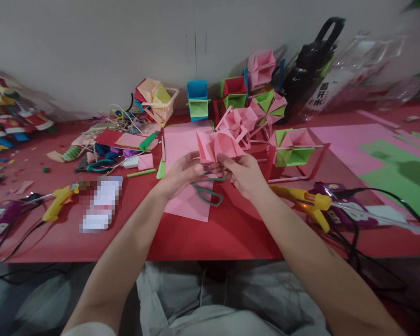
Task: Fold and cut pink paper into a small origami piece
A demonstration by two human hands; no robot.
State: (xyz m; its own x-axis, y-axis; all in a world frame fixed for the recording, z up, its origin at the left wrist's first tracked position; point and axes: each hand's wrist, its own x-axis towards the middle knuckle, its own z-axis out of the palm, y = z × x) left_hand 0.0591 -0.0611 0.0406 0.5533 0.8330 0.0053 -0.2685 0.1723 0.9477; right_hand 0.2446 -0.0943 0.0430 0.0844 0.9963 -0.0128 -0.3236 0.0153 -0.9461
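A folded pink paper piece (220, 145) with open pockets is held up over the red table between my two hands. My left hand (182, 173) grips its left side, thumb and fingers closed at the lower edge. At its right lower edge, my right hand (244, 173) pinches the paper, with some fingers tucked beneath. Below the hands lie grey-green-handled scissors (210, 196), their blades hidden. They rest partly on pink paper sheets (187, 205).
Yellow glue guns (311, 203) (59, 201) lie at both sides with cords. A phone (103, 205) is at left. Folded paper models (296, 147) stand behind, near a black bottle (303, 70) and a clear plastic bottle (332, 86). Paper scraps and tools (119, 144) pile up back left.
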